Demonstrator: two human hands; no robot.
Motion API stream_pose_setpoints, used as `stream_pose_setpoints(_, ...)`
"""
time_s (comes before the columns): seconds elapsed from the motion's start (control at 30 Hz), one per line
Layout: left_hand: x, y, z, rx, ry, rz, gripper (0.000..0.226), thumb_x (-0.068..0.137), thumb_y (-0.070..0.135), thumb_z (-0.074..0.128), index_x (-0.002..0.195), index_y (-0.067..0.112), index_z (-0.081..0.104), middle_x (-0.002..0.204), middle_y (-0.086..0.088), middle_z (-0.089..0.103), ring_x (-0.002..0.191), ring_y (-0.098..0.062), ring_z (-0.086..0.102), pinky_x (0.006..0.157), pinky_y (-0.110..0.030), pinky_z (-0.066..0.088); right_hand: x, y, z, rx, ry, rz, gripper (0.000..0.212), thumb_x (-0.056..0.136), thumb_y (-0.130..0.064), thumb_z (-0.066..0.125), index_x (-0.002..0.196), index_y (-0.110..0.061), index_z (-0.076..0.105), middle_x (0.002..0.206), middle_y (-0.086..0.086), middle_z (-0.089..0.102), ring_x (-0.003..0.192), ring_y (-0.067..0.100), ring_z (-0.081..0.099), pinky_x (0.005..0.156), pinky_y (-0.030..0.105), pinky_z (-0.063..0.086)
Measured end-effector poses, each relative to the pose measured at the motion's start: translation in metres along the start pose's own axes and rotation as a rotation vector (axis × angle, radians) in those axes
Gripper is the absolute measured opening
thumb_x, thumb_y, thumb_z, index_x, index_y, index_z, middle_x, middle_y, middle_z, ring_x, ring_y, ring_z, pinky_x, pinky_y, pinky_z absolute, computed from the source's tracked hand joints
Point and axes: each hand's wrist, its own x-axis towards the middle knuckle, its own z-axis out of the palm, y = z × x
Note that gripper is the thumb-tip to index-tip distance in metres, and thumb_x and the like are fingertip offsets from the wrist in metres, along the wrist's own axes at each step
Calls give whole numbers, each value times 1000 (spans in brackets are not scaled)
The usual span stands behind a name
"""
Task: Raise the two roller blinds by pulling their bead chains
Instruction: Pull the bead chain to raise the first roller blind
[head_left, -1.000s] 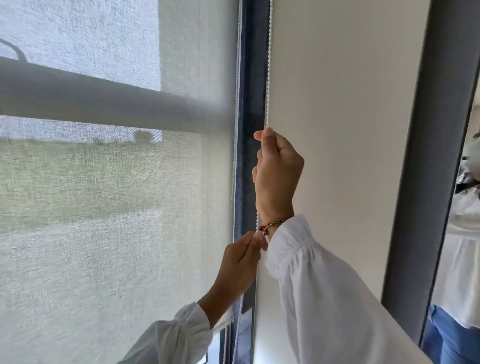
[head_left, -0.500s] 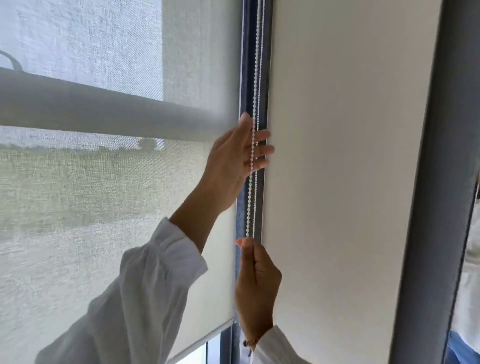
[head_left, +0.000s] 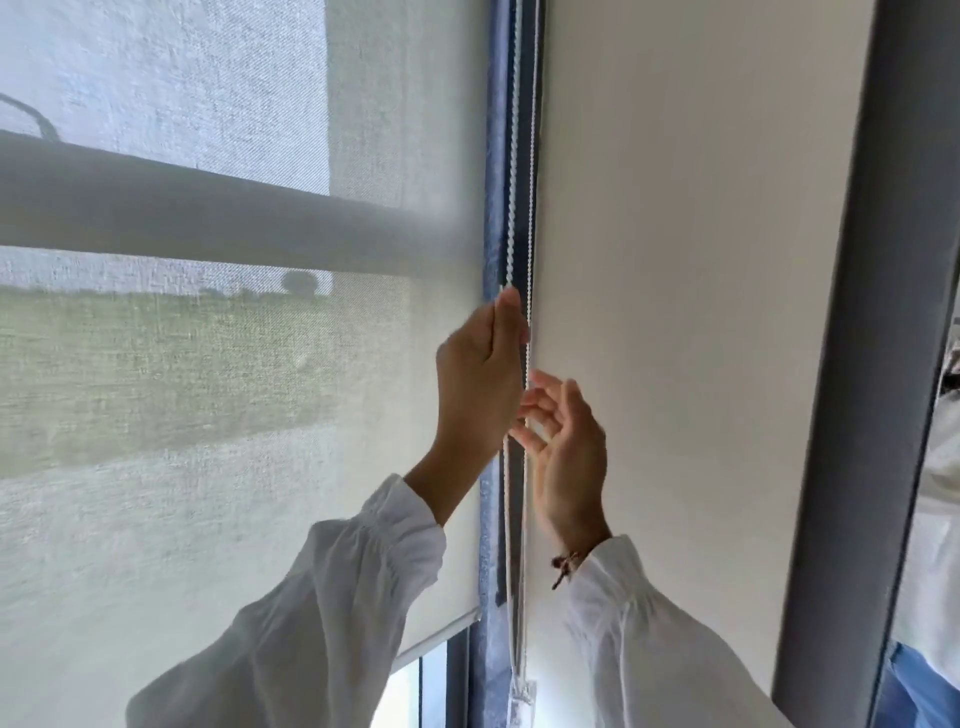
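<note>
A sheer grey roller blind (head_left: 208, 467) covers the left window, and its bottom bar (head_left: 441, 635) hangs low with a strip of glass showing beneath. A plain cream roller blind (head_left: 675, 312) covers the right side. Between them two strands of white bead chain (head_left: 513, 197) run down the dark blue frame. My left hand (head_left: 480, 384) is shut on the left strand, thumb tip up. Just below and to the right, my right hand (head_left: 569, 452) has its fingers spread beside the right strand, gripping nothing.
The chain loop ends at a small clear holder (head_left: 522, 693) near the bottom of the frame. A wide grey upright (head_left: 872, 364) borders the cream blind on the right. Beyond it, at the right edge, a person in a white top and jeans (head_left: 935, 519) is partly visible.
My left hand has closed on the chain and come down. My right hand has let go of the chain, risen and spread its fingers. The sheer blind's bottom bar sits a little higher.
</note>
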Motion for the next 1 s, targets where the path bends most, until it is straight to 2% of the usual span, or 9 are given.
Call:
stream_pose_setpoints(0.2,-90,-63,-6,124,-139,-4,38,89,42,35,56,29,47,46,15,50,42,-2,44,44,-12,29,23,-44,21,30,-64,-76,20,98,-19,39,104,-12,58,94,6,63,84,18,65,81,35,54)
stream_pose_setpoints(0.27,-111,-75,-10,132,-182,-50,38,92,40,38,54,34,42,45,17,49,41,-2,41,45,-10,27,24,-55,30,-14,-85,-78,17,97,-20,42,97,-15,59,90,4,63,69,12,63,60,27,55)
stream_pose_setpoints(0.37,-116,-79,-15,120,-237,-94,40,92,37,39,52,36,44,45,18,49,42,-3,40,46,-11,27,31,-56,40,-142,51,-115,24,94,-24,49,78,-19,65,56,-8,52,42,7,39,39,21,32)
stream_pose_setpoints(0.43,-110,-78,-15,78,-287,-197,44,94,35,39,52,39,49,43,14,47,42,-4,36,45,-18,28,34,-48,45,-273,126,-224,26,93,-24,49,75,-19,68,45,-14,44,45,9,36,49,26,34)
stream_pose_setpoints(0.6,-90,-71,-22,-207,-374,-594,56,98,33,29,55,27,65,46,9,52,46,-7,47,50,-17,39,25,-40,47,-446,181,-440,26,95,-18,47,86,-8,69,61,-21,47,58,2,47,69,27,42)
stream_pose_setpoints(0.7,-60,-66,-29,-242,-333,-549,56,98,42,23,102,7,66,87,-2,72,86,-11,66,82,-29,50,18,-34,44,-469,207,-511,26,93,-18,46,86,-8,69,59,-21,46,53,-2,48,62,15,38)
stream_pose_setpoints(0.77,-34,-52,-32,-278,-267,-475,52,98,42,25,110,8,62,107,-11,68,106,-21,62,99,-39,45,10,-26,42,-497,222,-562,27,91,-19,45,86,-7,69,66,-20,55,58,-13,52,60,3,35)
stream_pose_setpoints(0.87,3,-20,-32,-355,-214,-376,39,98,35,26,105,15,60,102,-2,65,109,-21,60,101,-34,44,-5,-6,32,-530,195,-599,28,91,-23,46,88,-6,68,76,-8,62,67,-19,53,64,-3,35)
stream_pose_setpoints(1.0,28,15,-20,-337,-315,-316,38,98,36,29,108,14,58,104,1,63,110,-21,60,94,-26,45,-28,30,17,-631,162,-622,37,90,-28,38,82,-6,67,74,9,72,74,8,58,65,-4,35)
